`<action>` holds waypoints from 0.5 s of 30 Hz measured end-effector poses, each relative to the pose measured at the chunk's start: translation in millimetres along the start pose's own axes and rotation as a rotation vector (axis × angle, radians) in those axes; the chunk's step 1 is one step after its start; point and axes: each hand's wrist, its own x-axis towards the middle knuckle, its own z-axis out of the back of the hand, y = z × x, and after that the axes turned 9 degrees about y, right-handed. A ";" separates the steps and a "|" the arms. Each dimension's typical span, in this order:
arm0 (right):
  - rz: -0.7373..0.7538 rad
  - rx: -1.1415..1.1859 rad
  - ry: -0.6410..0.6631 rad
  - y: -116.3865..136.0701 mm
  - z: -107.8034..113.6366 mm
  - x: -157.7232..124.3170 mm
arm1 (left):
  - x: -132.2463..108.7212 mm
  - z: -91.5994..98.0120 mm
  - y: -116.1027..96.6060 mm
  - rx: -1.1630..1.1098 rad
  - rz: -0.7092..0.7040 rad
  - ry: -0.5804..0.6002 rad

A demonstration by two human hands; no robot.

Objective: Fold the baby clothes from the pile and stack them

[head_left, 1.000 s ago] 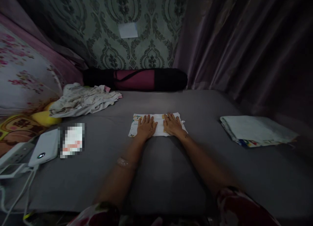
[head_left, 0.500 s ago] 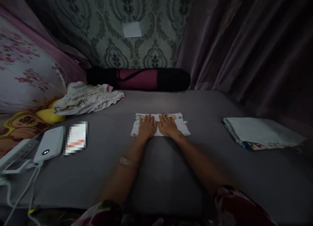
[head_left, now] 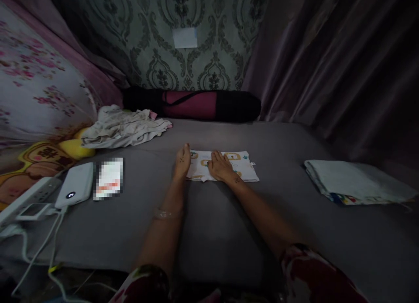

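Grey sheet covers the bed [head_left: 229,233], and near its middle lies a small folded cloth [head_left: 225,165], white with little coloured prints, its long edges running left to right. The right hand [head_left: 220,166] lies flat on the cloth's left part, palm down, fingers spread and pointing away from the person, pressing rather than gripping; nothing is closed in it. The left hand [head_left: 181,161] stands on its edge right at the cloth's left end, fingers straight and together, thumb side up, touching or just beside the folded edge; it holds nothing. A clear bangle [head_left: 163,214] sits on the left wrist. Both forearms reach straight forward from patterned sleeves at the bottom of the view.

Open grey sheet surrounds the cloth on all sides. Well to the right lies a pile of folded fabric [head_left: 353,183] near a purple curtain [head_left: 343,67]. To the left and farther back sits a crumpled heap of pale clothes [head_left: 124,126]. Along the far edge, against the patterned wall [head_left: 183,41], lies a rolled pink and black mat [head_left: 196,104]. At the left edge rest a white power bank [head_left: 75,190] with cables and a floral pillow [head_left: 36,89].
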 end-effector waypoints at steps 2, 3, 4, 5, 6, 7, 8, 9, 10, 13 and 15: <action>-0.006 0.009 0.009 7.7 0.9 3.0 | 4.3 6.3 6.1 -0.079 0.034 -0.023; 0.003 0.018 0.003 12.7 0.6 4.8 | 6.1 8.3 8.8 -0.093 0.055 -0.026; 0.019 0.027 -0.006 18.0 -0.5 6.6 | 7.7 9.8 11.2 -0.092 0.075 -0.030; 0.033 0.036 -0.014 23.0 -2.3 8.3 | 9.1 11.0 13.3 -0.080 0.090 -0.034; 0.042 0.041 -0.018 27.3 -4.6 9.7 | 10.2 11.8 15.1 -0.068 0.101 -0.039; 0.045 0.044 -0.019 30.5 -7.1 10.8 | 11.0 12.4 16.6 -0.065 0.110 -0.044; 0.043 0.043 -0.019 32.6 -9.6 11.7 | 11.6 13.0 17.7 -0.072 0.119 -0.052; 0.040 0.041 -0.017 33.6 -11.5 12.2 | 12.0 13.3 18.4 -0.087 0.124 -0.057; 0.039 0.037 -0.016 33.8 -12.8 12.7 | 12.3 13.6 18.7 -0.103 0.127 -0.061; 0.036 0.025 -0.008 34.2 -11.7 13.4 | 12.4 13.8 17.3 -0.137 0.137 -0.062; 0.036 0.018 -0.013 38.0 -9.1 14.0 | 12.1 13.8 15.6 -0.172 0.137 -0.060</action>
